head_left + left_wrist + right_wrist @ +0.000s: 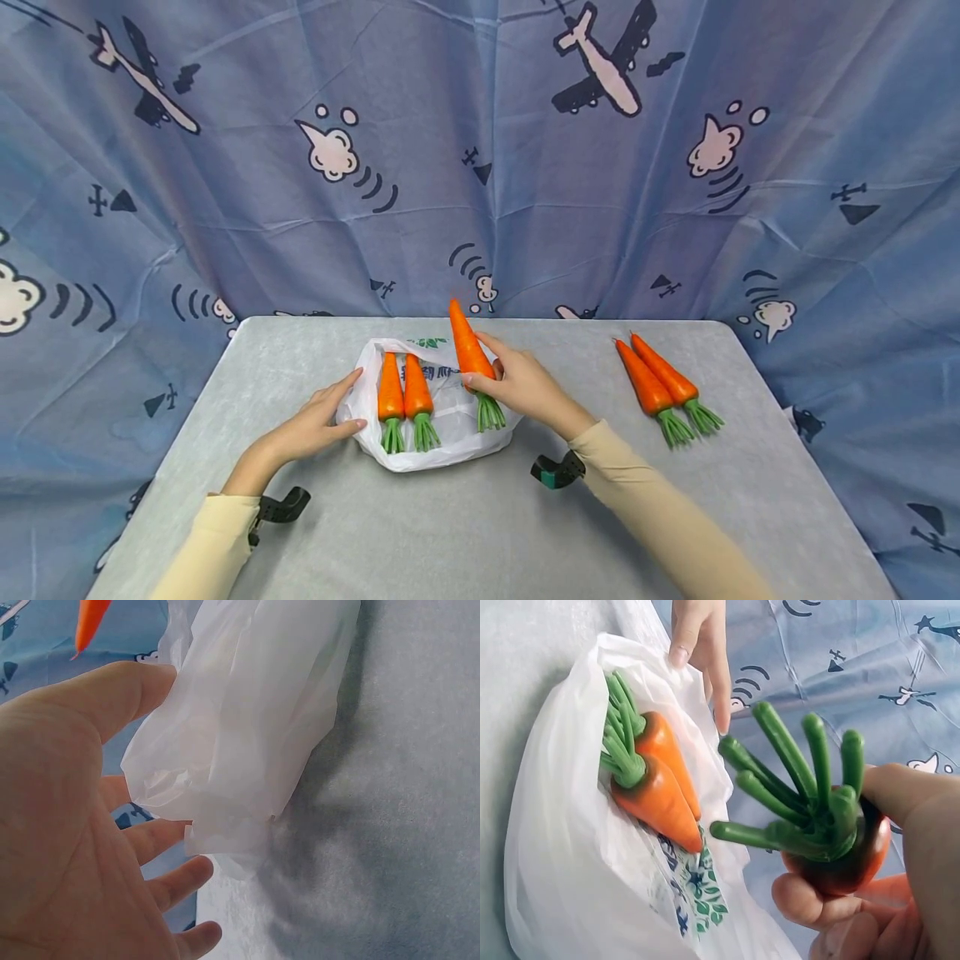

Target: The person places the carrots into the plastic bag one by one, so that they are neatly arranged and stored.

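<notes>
A white plastic bag (457,446) lies spread on the table with two carrots (390,387) (656,799) side by side on its left part. My right hand (528,387) grips a third carrot (470,348) by its thick end, over the bag's right part. In the right wrist view its green stalks (810,795) face the camera. My left hand (311,425) touches the bag's left edge with fingers spread. The left wrist view shows the thumb (135,690) against the white plastic.
Two more carrots (656,379) lie together on the right side of the grey table (420,533). A blue curtain (480,167) printed with planes hangs behind the table. Each wrist carries a black camera band (283,506).
</notes>
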Available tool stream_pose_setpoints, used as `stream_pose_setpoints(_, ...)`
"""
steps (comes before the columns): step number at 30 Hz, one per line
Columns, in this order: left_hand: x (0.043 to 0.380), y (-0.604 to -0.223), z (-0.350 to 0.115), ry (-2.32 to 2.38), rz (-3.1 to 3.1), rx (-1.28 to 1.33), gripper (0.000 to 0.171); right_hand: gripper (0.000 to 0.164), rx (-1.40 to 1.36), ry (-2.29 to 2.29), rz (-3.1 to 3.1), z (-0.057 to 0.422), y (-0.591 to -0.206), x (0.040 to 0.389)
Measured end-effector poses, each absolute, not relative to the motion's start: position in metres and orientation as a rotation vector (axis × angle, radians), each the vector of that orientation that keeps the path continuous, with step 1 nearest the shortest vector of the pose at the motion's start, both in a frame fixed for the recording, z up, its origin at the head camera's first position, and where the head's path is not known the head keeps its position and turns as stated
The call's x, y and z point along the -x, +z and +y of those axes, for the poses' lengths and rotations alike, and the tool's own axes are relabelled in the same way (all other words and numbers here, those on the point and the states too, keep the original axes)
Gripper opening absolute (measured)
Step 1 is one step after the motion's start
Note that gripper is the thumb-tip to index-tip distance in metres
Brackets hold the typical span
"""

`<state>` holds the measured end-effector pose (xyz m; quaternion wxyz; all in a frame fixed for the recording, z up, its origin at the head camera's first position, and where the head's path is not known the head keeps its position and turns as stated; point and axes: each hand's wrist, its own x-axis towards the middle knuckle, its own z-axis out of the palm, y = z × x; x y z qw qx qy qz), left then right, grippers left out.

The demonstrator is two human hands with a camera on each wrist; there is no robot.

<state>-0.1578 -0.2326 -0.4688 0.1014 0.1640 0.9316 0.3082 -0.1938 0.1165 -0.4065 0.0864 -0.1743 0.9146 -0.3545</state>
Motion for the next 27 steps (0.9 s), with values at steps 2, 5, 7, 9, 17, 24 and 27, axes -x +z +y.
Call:
stream_pose_setpoints(2, 0.158, -0.469, -0.233, 0.909, 2.751, -0.482, 0.083, 0.079, 0.535, -1.053, 2.726, 0.112, -0.408, 0.194)
stream_pose_setpoints(5, 0.158, -0.469, -0.233, 0.907, 2.754, -0.484, 0.083, 0.078, 0.562, -1.052, 2.720, 0.106, -0.411, 0.193)
stream_pose_setpoints(7, 0.157, -0.469, -0.233, 0.909, 2.757, -0.491, 0.083, 0.078, 0.574, -1.046, 2.722, 0.102, -0.414, 0.194)
stream_pose_setpoints(9, 0.157, -0.469, -0.233, 0.912, 2.761, -0.496, 0.083, 0.078, 0.581, -1.044, 2.718, 0.099, -0.416, 0.194)
stream_pose_setpoints(17, 0.157, -0.469, -0.232, 0.910, 2.770, -0.508, 0.083, 0.077, 0.622, -1.022, 2.668, 0.088, -0.425, 0.192)
stream_pose_setpoints(24, 0.158, -0.470, -0.233, 0.902, 2.770, -0.501, 0.083, 0.078, 0.655, -0.986, 2.629, 0.081, -0.434, 0.190)
stream_pose_setpoints(27, 0.158, -0.470, -0.232, 0.897, 2.769, -0.498, 0.083, 0.078, 0.672, -0.951, 2.629, 0.079, -0.438, 0.189)
